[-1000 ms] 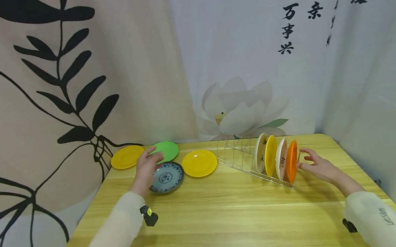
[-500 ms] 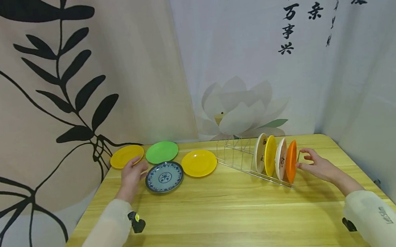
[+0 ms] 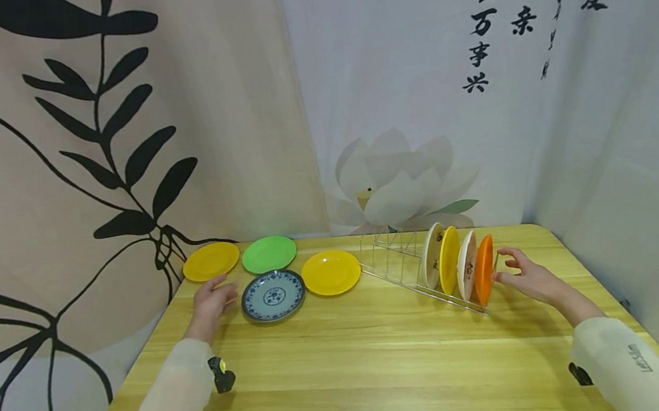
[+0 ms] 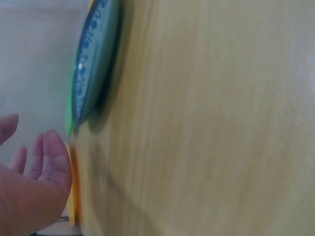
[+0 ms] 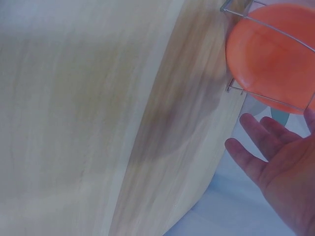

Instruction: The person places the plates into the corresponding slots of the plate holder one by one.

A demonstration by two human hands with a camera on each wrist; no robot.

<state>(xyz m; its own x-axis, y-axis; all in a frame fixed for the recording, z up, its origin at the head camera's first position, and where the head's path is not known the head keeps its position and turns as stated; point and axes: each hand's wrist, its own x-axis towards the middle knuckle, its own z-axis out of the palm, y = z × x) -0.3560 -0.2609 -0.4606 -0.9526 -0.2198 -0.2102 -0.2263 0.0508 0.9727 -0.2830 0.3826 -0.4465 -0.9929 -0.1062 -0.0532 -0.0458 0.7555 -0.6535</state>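
My left hand (image 3: 213, 305) hovers over the table's left side, fingers loosely spread and holding nothing. Just right of it lies a blue-and-white patterned plate (image 3: 273, 295), also seen edge-on in the left wrist view as a plate with a pale green underside (image 4: 96, 59). At the right, my right hand (image 3: 528, 279) holds the end wire of a metal dish rack (image 3: 402, 276) with thumb and forefinger; its other fingers (image 5: 248, 160) extend free. An orange plate (image 3: 484, 271) stands in the rack's right end, beside a white plate (image 3: 467, 265), a yellow plate (image 3: 450, 260) and another white plate (image 3: 431, 255).
Behind the blue-and-white plate lie a yellow plate (image 3: 211, 261) and a green plate (image 3: 269, 253); another yellow plate (image 3: 331, 272) lies to its right, near the rack's left end. Printed curtains (image 3: 225, 109) hang behind the wooden table (image 3: 381, 366).
My left hand has moved left and toward me, away from the green and blue-and-white plates. The right hand stays at the rack's end, and the plates have not moved.
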